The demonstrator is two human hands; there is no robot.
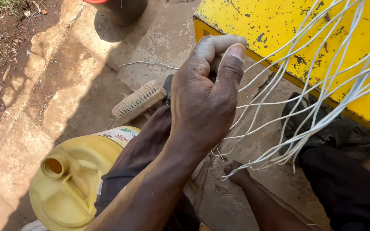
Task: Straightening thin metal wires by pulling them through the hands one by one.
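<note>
Inventory, head view, as I count it:
- hands: 2. Left hand (pixel 206 94) raised in a fist; right hand (pixel 236 173) low, mostly hidden.
- white wires (pixel 322 98): 1 bundle, strands approx. a dozen, can't count exactly.
- loose wire (pixel 148 64) on ground: 1.
- scrub brush (pixel 137 102): 1.
- yellow jerrycan (pixel 76 182), uncapped: 1.
- yellow metal panel (pixel 279 25): 1.
- dark cloth (pixel 343 134): 1.

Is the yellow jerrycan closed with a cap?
No, the yellow jerrycan shows an open threaded neck with no cap on it.

Head-worn view, looking steeply down, close above hand (pixel 204 96) and ground (pixel 43 107)
</note>
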